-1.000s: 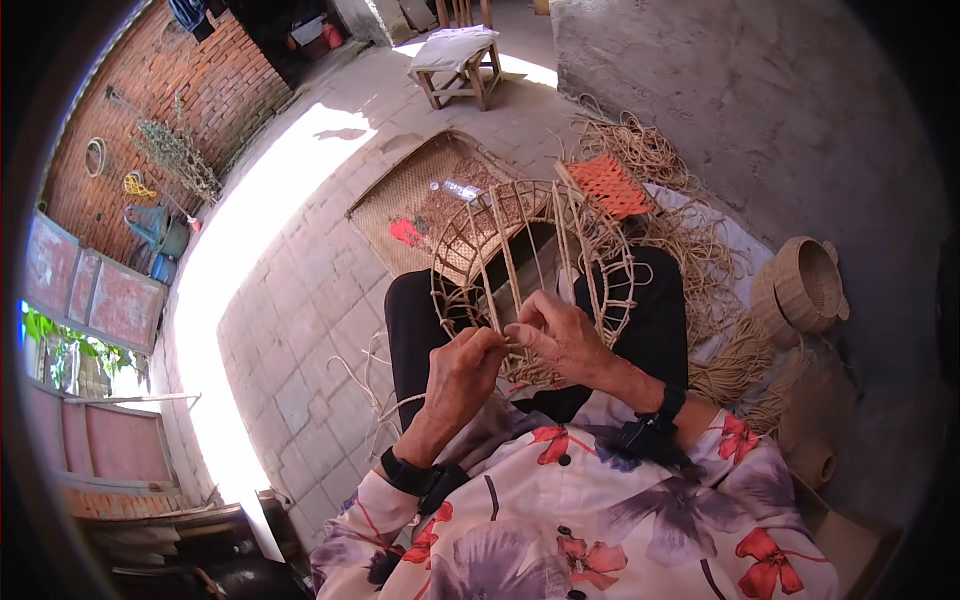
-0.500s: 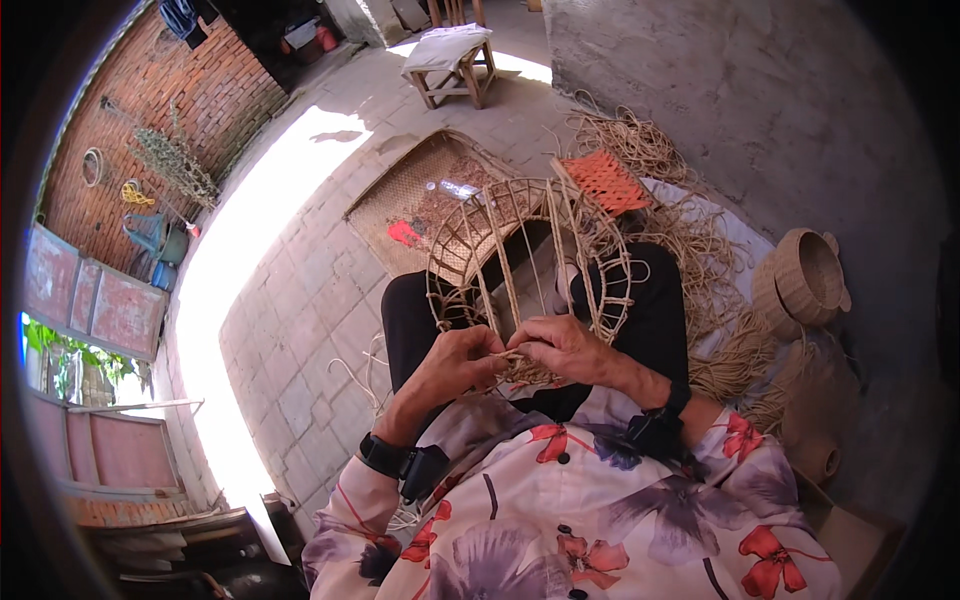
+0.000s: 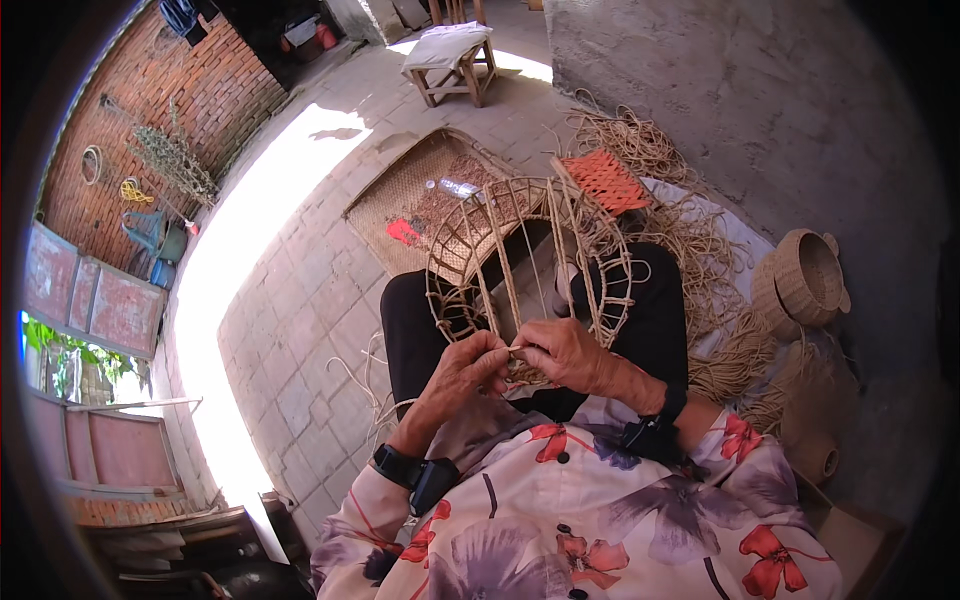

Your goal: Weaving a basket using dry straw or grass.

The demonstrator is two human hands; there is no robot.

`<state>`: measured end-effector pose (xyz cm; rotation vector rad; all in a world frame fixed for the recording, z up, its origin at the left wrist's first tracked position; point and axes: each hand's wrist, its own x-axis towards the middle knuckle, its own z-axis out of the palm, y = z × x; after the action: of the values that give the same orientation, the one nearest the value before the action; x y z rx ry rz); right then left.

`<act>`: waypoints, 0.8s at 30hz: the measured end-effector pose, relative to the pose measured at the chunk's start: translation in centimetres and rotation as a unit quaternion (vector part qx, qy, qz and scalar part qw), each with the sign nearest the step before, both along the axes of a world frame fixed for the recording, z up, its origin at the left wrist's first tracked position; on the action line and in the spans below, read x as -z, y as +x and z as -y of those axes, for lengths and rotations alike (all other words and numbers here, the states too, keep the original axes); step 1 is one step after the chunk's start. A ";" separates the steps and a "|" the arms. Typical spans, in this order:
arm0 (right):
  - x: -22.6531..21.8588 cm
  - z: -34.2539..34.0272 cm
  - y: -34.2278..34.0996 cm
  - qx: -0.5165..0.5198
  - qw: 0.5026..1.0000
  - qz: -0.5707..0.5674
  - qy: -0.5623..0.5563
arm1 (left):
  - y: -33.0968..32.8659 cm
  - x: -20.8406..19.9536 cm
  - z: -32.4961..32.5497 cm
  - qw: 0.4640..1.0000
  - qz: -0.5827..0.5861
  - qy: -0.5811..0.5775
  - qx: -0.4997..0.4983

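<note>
A round, open frame point(image 3: 470, 205) wrapped in tan twisted cord rests across my lap, with several cords strung lengthwise over its middle. At its near edge my left hand point(image 3: 466, 370) is closed in a pinch on a strand of straw cord point(image 3: 515, 349). Close beside it, my right hand point(image 3: 570, 356) pinches the same short stretch of cord between thumb and fingers. The fingertips of both hands nearly meet. My hands cover much of the near rim, so how the strand joins the frame cannot be seen.
Heaps of loose cord point(image 3: 690, 250) lie to my right on a white sheet, beside an orange woven seat point(image 3: 603, 182) and a wicker basket point(image 3: 808, 275). Ahead is a woven mat point(image 3: 385, 190) bearing a clear bottle point(image 3: 460, 188). Farther off stands a cloth-covered stool point(image 3: 447, 50).
Both hands have shifted slightly, with the left wrist a little lower and turned. The pinch on the cord continues, and the frame stays in place.
</note>
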<state>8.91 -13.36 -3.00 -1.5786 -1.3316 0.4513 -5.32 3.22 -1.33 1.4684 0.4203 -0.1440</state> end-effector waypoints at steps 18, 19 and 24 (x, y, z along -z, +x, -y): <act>-0.6 0.2 -0.3 0.031 0.998 -0.040 -0.045 | 0.6 -2.1 2.1 0.953 0.072 0.295 -0.019; -0.6 0.3 -0.2 0.023 0.998 -0.038 -0.038 | 0.5 -1.8 1.9 0.960 0.076 0.268 -0.030; 0.1 0.5 0.3 -0.003 1.000 0.023 -0.010 | 0.2 -0.6 1.5 0.973 0.087 0.200 -0.069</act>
<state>9.17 -13.86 -3.09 -1.6111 -1.3715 0.4350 -5.14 1.71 -0.75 1.8246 0.4221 0.1920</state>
